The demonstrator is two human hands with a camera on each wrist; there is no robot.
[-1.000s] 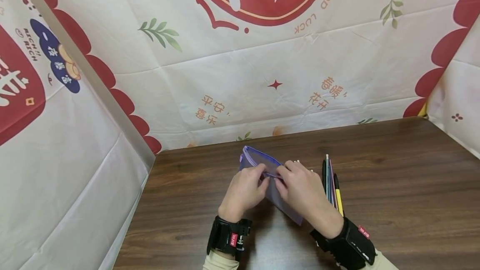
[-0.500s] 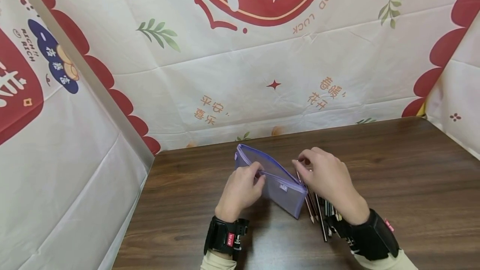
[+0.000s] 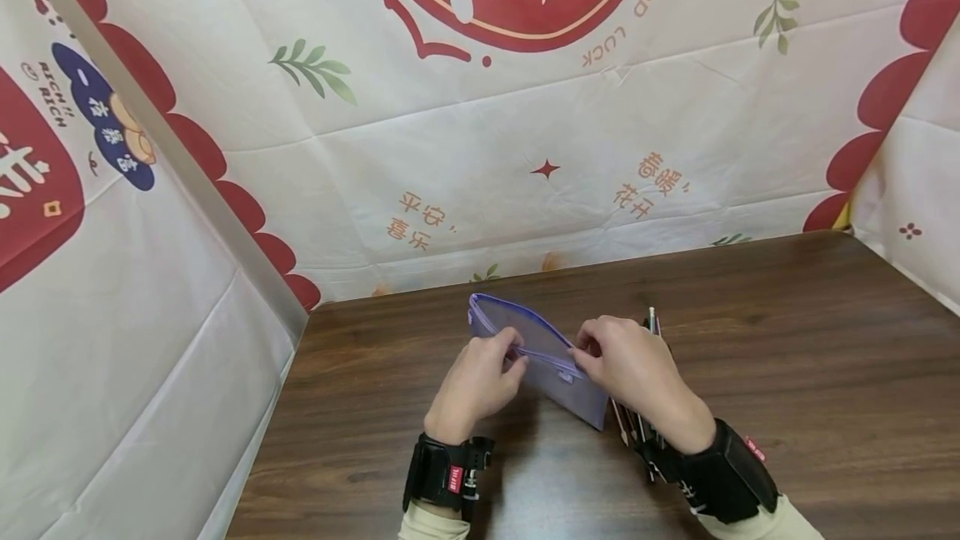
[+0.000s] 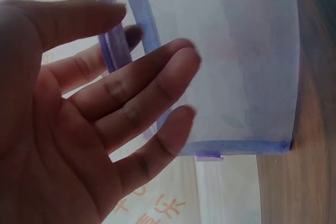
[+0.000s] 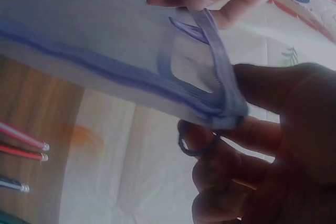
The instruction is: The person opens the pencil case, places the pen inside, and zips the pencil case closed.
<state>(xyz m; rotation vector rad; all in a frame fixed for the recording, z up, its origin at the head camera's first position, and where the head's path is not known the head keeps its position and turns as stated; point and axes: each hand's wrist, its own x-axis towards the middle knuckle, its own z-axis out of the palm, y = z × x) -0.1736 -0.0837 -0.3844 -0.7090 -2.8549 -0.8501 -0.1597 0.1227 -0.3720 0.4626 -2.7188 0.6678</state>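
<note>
A translucent purple zip pouch (image 3: 566,390) stands tilted over the table, its zipped mouth parted at the top. My left hand (image 3: 480,377) pinches the near edge of the mouth between thumb and index finger, the other fingers loosely bent, as the left wrist view also shows. At the right end of the zip, my right hand (image 3: 633,361) pinches the pouch's corner; a small dark loop (image 5: 188,148) shows by those fingers in the right wrist view. Through the mesh (image 4: 226,66) no contents show.
Several pens and pencils (image 3: 626,423) lie on the brown wooden table (image 3: 795,382) right of the pouch, partly covered by the right hand and wrist strap. Printed white cloth (image 3: 480,182) hangs along the table's back edge and both sides.
My right hand moved right, off the pouch's mouth and over the pens, then came back left onto the pouch's right end. My left hand keeps its pinch, shifting slightly left.
</note>
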